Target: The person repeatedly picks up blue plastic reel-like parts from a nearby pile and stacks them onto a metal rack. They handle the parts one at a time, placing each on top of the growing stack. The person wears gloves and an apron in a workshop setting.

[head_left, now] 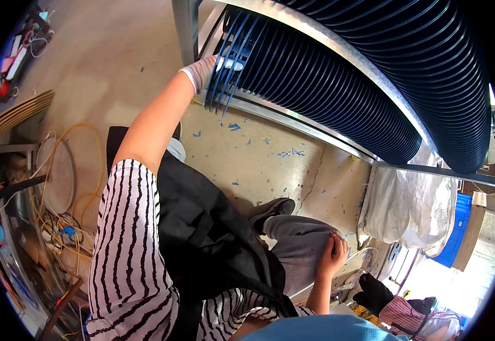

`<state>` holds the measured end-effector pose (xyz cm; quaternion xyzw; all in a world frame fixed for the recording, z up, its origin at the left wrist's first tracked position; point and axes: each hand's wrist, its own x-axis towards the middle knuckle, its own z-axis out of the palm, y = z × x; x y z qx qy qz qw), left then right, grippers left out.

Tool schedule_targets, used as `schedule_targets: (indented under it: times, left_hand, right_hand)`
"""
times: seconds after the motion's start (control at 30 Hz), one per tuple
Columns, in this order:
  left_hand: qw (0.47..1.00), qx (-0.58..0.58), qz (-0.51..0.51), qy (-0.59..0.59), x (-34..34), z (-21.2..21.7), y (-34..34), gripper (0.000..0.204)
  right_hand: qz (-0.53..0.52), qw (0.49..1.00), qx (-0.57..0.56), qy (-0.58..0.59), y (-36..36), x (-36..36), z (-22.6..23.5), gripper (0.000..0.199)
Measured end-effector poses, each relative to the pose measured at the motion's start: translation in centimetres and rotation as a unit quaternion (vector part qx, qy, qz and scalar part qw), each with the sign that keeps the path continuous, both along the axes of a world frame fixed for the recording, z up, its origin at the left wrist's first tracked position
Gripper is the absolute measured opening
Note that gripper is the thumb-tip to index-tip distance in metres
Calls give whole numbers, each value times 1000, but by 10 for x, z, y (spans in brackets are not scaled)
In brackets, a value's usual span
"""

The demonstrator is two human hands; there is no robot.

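Up at the top, the left hand (202, 71) in a striped glove reaches into a long row of dark blue rings (327, 79). Its fingers go in behind the thin blue loops at the near end, so I cannot tell if they grip or lie flat. A small silver piece (231, 64) shows between the loops just past the glove; it may be a tool, but it is too hidden to be sure.

The row of rings sits on a grey metal frame (270, 111) above the floor. Its long way runs from the upper middle down to the right edge, where it is cut off by the dark rim. The rings stand side by side, close like ribs, thin and shiny blue.

Lower down, the right hand (332, 254) is bare. It rests on the grey trouser knee (298, 241), fingers loosely curled and holding nothing. Blue scraps (233, 126) lie on the concrete floor (116, 62) under the frame
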<state>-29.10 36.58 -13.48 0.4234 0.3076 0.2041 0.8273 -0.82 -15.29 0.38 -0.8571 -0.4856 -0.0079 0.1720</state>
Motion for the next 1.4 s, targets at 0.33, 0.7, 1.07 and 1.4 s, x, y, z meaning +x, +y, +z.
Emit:
schedule_targets:
  times: [0.33, 0.7, 1.07, 1.4]
  left_hand:
    - [996, -54, -66, 11, 36, -102, 105, 25]
    - [745, 609, -10, 270, 53, -187, 148, 31]
    - [936, -252, 242, -31, 50, 31, -2, 42]
    - [942, -201, 259, 73, 38, -54, -54, 54]
  right_hand:
    - [-8, 999, -41, -5, 5, 0, 8, 15]
    - [-4, 996, -65, -57, 5, 6, 5, 12]
    - [-28, 998, 5, -47, -19, 3, -1, 10]
    - [-142, 944, 284, 89, -109, -11, 9, 21]
